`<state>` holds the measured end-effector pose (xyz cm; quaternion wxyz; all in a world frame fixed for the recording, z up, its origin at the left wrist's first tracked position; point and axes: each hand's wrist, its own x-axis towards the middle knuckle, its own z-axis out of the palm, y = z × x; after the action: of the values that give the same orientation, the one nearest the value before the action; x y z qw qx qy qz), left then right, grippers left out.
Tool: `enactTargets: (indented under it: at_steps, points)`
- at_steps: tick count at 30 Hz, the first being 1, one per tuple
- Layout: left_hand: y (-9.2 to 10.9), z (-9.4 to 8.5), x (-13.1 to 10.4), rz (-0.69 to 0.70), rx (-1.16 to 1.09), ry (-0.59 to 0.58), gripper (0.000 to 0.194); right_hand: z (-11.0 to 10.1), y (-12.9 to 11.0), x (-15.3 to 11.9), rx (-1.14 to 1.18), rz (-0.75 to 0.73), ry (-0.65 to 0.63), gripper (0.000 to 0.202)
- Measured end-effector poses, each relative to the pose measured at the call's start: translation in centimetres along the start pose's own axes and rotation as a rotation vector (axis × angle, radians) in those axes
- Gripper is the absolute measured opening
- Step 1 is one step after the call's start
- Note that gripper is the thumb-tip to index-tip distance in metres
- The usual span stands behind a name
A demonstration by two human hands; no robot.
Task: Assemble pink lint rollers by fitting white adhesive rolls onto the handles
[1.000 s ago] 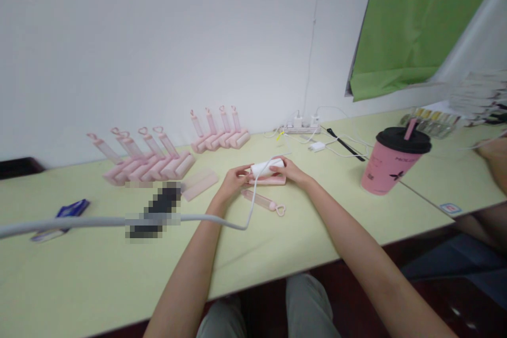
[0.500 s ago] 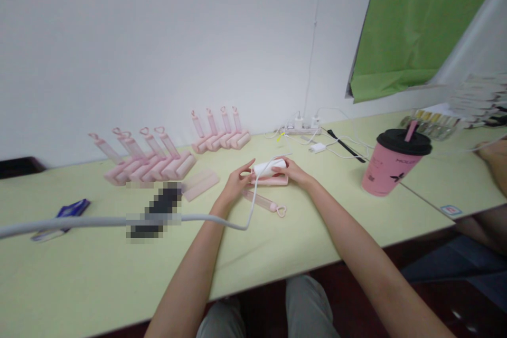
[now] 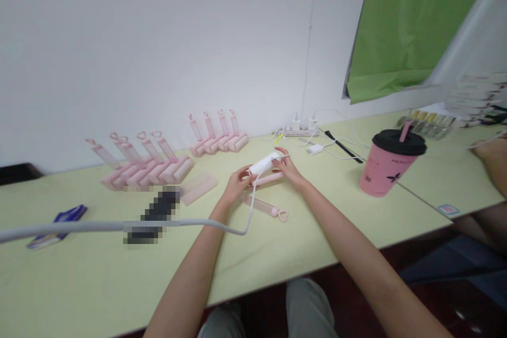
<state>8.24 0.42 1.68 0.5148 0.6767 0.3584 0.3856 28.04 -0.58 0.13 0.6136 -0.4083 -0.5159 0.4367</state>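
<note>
Between my hands is a white roll [image 3: 258, 163] that looks like a lint roller's sticky-paper roll. My left hand [image 3: 235, 185] closes on its left end, and my right hand [image 3: 290, 170] curls fingers round its right end. Right under the roll, a pink half-round case part [image 3: 266, 180] is partly hidden by it and by my fingers. Just in front of them on the table lies a clear pink handle [image 3: 262, 206] with a heart-shaped loop [image 3: 282, 215]. A white cable close to the camera crosses over the roll.
Several pink rollers with upright handles [image 3: 148, 166] stand by the wall at left, with a second group [image 3: 222, 142] behind. A flat pink piece [image 3: 199, 188] lies nearby. A pink cup [image 3: 386, 169], power strip [image 3: 301, 131] and charger [image 3: 316, 149] are at right. A person's arm shows far right.
The white roll has tilted, its right end now higher, and the pink part under it has turned the same way. My right hand's fingers have risen a little. The view has shifted slightly.
</note>
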Motion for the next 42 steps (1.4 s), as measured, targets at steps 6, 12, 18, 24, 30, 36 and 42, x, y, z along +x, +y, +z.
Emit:
enactTargets:
  at_steps: [6,12,18,24,30,36,42]
  points:
    - [0.6,0.2,-0.2,-0.029,-0.059,0.014,0.066,0.4,0.1,0.5,0.028,-0.022,0.081,0.050]
    - [0.2,0.0,-0.1,0.002,0.158,-0.040,0.057,0.4,-0.2,0.3,-0.108,-0.025,0.168,0.051]
    - [1.6,1.1,-0.8,0.454,0.705,0.242,0.087,1.5,-0.7,-0.6,-0.250,-0.115,0.037,0.040]
    - [3.3,3.0,-2.3,0.386,0.785,0.071,0.095,3.5,-1.5,-1.9,-0.284,-0.239,0.014,0.040]
    - [2.8,2.3,-2.0,0.325,0.793,0.232,0.085,3.4,-0.8,-1.2,-0.230,-0.242,0.083,0.026]
    - [2.1,2.5,-1.7,0.258,0.789,0.201,0.080,3.8,-1.1,-2.2,-0.304,-0.248,0.207,0.020]
    - [1.0,4.2,-1.0,0.089,0.757,0.107,0.069,3.5,-0.6,-2.4,-0.401,-0.267,0.302,0.023]
